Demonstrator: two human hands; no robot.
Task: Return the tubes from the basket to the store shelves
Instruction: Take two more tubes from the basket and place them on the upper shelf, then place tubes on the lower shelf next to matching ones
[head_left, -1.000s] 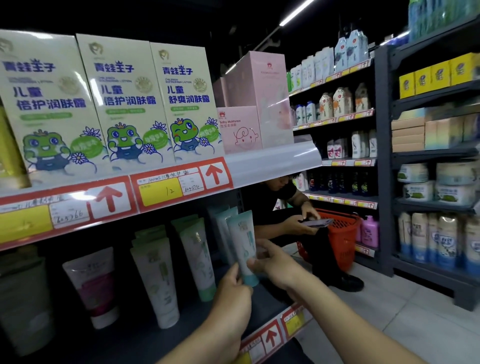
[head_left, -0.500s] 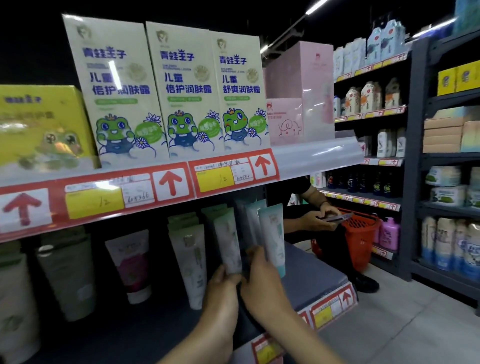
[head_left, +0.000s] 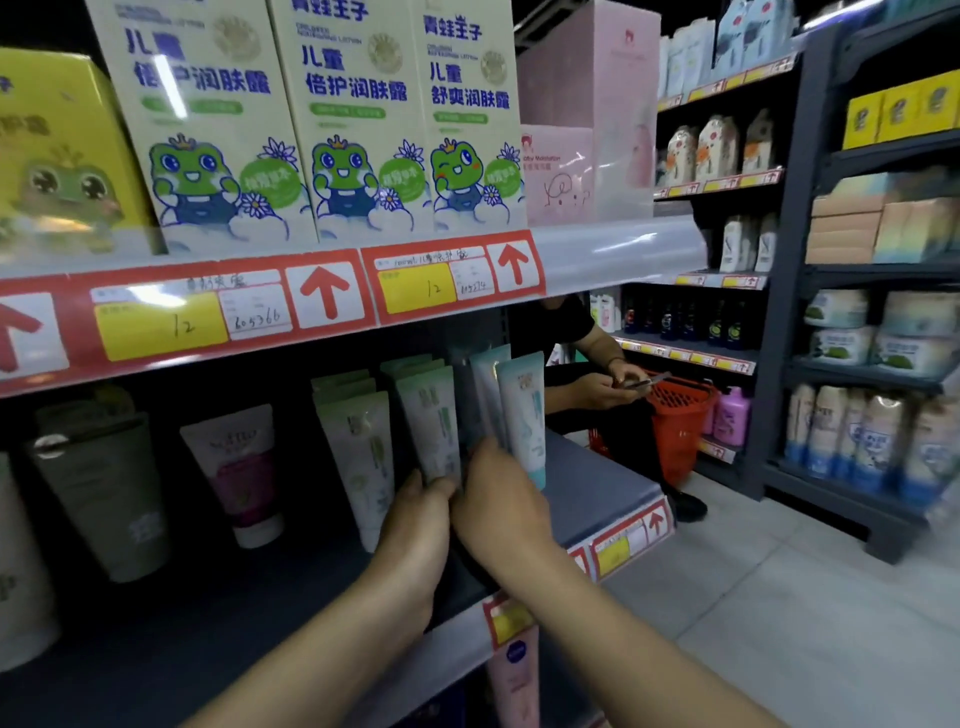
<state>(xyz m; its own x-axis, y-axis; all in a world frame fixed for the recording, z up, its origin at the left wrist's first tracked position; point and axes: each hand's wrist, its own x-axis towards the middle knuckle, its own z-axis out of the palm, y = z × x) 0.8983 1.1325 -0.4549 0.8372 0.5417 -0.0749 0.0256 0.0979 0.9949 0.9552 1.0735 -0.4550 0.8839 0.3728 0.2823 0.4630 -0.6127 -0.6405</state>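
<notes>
Both bare forearms reach up and forward from the lower edge, side by side. The left hand (head_left: 415, 525) and right hand (head_left: 498, 506) touch at the knuckles. The left thumb and fingers (head_left: 441, 486) pinch the foot of a pale green tube (head_left: 431, 426). The right hand shows its back, fingers pointing forward, their tips hidden.

Teal tube (head_left: 522, 415) — held at the front before — now stands upright in its row.
</notes>
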